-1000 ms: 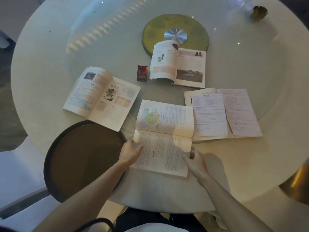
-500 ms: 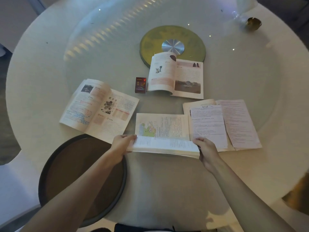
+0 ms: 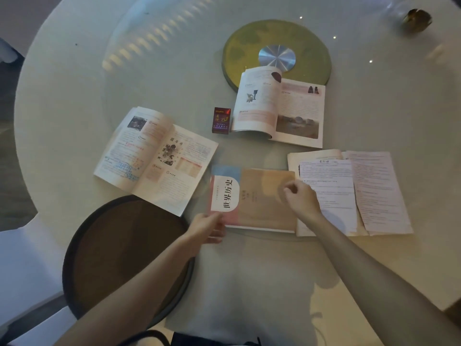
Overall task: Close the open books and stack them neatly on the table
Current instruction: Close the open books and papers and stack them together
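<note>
A closed book with a tan and pink cover (image 3: 259,196) lies flat on the round white table (image 3: 274,270) in front of me. My left hand (image 3: 207,228) grips its near left corner. My right hand (image 3: 301,198) hovers over the book's right edge, fingers loosely curled, holding nothing. Three books lie open: one with colourful pages at the left (image 3: 154,158), one at the back beside the green disc (image 3: 282,108), and one at the right with loose printed sheets on it (image 3: 349,191).
A small dark red box (image 3: 221,120) stands between the left and back books. A green turntable disc with a metal hub (image 3: 277,53) marks the table's middle. A round dark stool (image 3: 119,255) sits at the table's near left edge. A brass object (image 3: 417,18) lies far right.
The book in front of me was open, then half folded, and now lies closed with its cover up. My right hand has let go of it and lifted slightly.
</note>
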The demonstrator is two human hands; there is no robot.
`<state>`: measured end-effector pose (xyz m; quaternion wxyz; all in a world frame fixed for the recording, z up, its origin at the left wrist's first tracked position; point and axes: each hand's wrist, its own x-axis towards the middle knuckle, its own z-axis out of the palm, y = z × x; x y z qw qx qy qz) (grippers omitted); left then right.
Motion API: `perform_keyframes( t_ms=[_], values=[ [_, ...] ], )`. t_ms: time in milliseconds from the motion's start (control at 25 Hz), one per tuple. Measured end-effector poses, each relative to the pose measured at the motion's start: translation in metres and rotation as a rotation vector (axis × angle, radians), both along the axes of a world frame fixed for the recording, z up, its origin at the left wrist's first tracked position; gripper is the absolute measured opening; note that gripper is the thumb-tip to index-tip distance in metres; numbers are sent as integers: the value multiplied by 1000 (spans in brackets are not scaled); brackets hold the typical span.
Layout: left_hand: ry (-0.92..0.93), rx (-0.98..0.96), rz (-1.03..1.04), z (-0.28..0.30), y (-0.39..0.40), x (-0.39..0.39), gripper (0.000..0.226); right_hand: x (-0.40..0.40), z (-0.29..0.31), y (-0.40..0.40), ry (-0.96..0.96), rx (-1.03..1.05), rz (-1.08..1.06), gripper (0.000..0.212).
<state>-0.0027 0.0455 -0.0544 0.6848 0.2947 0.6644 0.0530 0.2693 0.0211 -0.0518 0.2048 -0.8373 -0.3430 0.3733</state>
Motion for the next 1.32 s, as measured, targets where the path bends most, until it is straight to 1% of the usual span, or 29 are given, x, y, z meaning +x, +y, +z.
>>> perform_keyframes(
  t_ms=[80, 160, 200, 240, 320, 440, 520, 560, 640, 680, 760, 800, 880, 1000, 1120, 1240, 1320],
  values=[
    [-8, -35, -38, -1, -13, 10, 31, -4, -2, 24, -154, 17, 310, 40],
    [-18, -37, -28, -2, -20, 19, 23, -8, -6, 44, -289, -64, 589, 56],
    [-32, -35, 1, -3, -21, 21, 21, -8, -11, 52, -339, -111, 668, 60],
    [-54, -28, 34, -2, -23, 23, 20, -8, -14, 56, -367, -148, 701, 60],
    [-50, 40, 36, -1, -23, 25, 21, -8, -19, 56, -424, -174, 694, 54],
    [51, 193, -11, -2, -14, 31, 27, -12, -16, 46, -506, -164, 658, 44],
    [104, 267, -54, 0, -6, 37, 24, -16, -16, 32, -485, -177, 605, 40],
    [115, 301, -108, 4, -4, 41, 23, -18, -15, 23, -465, -195, 569, 39],
    [104, 381, -301, 5, -3, 45, 40, -22, -15, 7, -434, -230, 501, 39],
    [122, 440, -461, 3, -5, 47, 49, -24, -14, -1, -411, -250, 465, 39],
    [226, 589, -815, -6, -6, 48, 61, -28, -16, -16, -341, -270, 361, 35],
    [285, 653, -950, -12, -3, 47, 65, -30, -19, -23, -304, -279, 303, 29],
    [355, 736, -1112, -24, 4, 42, 72, -37, -23, -38, -226, -295, 179, 20],
    [365, 798, -1145, -32, 7, 33, 76, -49, -32, -56, -113, -252, 29, 17],
    [356, 787, -1166, -33, 8, 27, 76, -54, -32, -65, -66, -212, -17, 6],
    [364, 765, -1177, -31, 11, 28, 73, -48, -23, -74, 16, -194, 18, 24],
    [381, 779, -1151, -25, 13, 36, 63, -38, -14, -82, 39, -169, 69, 30]
  ],
)
